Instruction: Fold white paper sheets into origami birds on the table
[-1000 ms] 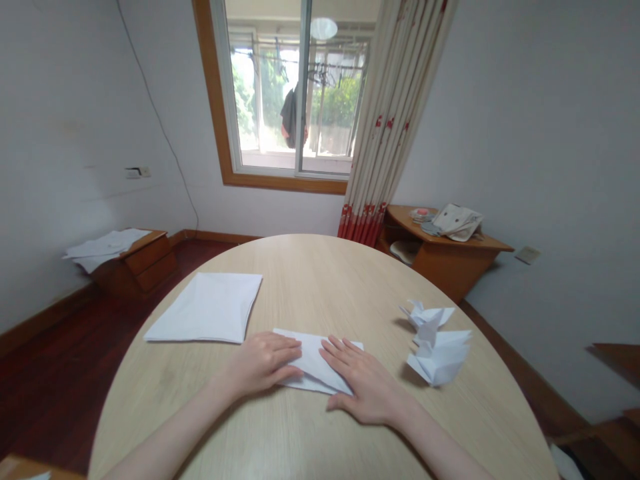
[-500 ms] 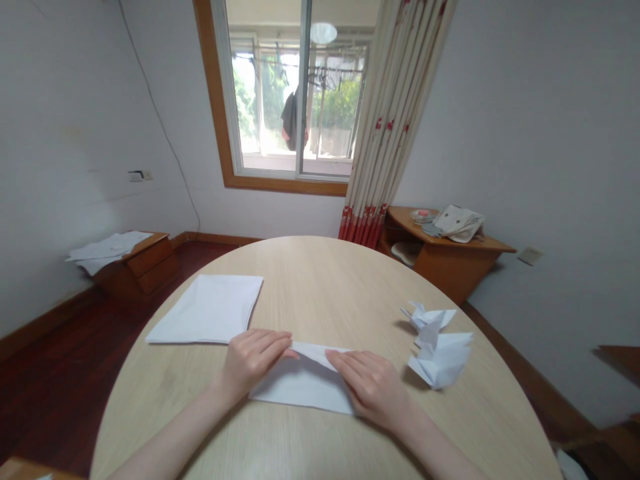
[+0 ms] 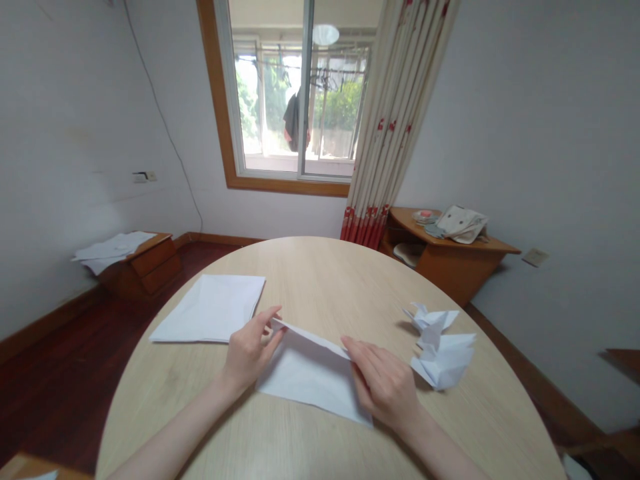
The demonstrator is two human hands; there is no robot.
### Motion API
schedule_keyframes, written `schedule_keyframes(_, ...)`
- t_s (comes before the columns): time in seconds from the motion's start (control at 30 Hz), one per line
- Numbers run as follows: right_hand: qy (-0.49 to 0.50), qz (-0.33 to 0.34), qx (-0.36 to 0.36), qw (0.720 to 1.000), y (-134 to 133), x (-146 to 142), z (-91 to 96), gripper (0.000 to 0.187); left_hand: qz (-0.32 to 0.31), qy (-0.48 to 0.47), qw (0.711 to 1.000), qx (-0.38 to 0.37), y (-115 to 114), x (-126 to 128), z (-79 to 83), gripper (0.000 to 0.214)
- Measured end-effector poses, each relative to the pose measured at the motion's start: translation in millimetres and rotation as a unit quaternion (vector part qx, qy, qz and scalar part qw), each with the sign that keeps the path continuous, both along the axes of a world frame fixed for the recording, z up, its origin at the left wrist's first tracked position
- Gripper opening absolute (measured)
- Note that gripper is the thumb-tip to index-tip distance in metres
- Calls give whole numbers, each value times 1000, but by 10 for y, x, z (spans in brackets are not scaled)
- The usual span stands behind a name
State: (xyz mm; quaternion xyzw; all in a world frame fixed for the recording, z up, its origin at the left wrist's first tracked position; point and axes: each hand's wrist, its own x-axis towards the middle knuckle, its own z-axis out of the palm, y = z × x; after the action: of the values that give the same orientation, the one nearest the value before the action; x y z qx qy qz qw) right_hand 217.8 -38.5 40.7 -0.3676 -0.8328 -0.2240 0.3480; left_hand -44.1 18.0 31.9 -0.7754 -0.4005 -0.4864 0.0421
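A white sheet of paper (image 3: 310, 377) lies on the round light-wood table (image 3: 320, 280) in front of me, its far flap lifted off the surface. My left hand (image 3: 249, 350) pinches the left end of that raised flap between thumb and fingers. At the right end, my right hand (image 3: 383, 383) grips the same flap with its fingers curled over the edge. The lower layer of the sheet stays flat on the table between my hands.
A stack of flat white paper (image 3: 213, 308) lies on the table to the left. Two folded paper figures (image 3: 440, 343) sit to the right. A low wooden cabinet (image 3: 143, 263) stands at the left wall, a wooden side table (image 3: 450, 257) by the curtain.
Both hands went from pressing flat on the folded paper to pinching its far edge and lifting it. The fold has opened, and the sheet now spreads wider toward me.
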Motion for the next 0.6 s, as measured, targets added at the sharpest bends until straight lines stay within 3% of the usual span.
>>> schedule_keyframes(0.13, 4, -21, 40, 999, -14, -9, 32, 51, 15, -10, 1000, -8, -12, 12, -20, 27)
schedule_keyframes(0.37, -6, -40, 78, 996, -21, -47, 78, 63, 1, -55, 996, -76, -2, 44, -26, 30)
schedule_keyframes(0.5, -26, -31, 64, 997, -24, -59, 6, 62, 16, -49, 992, -119, 3, 43, -32, 35)
schedule_keyframes(0.6, -47, -12, 13, 999, -18, -85, -74, 49, 40, -33, 992, -116, 8, 42, -34, 39)
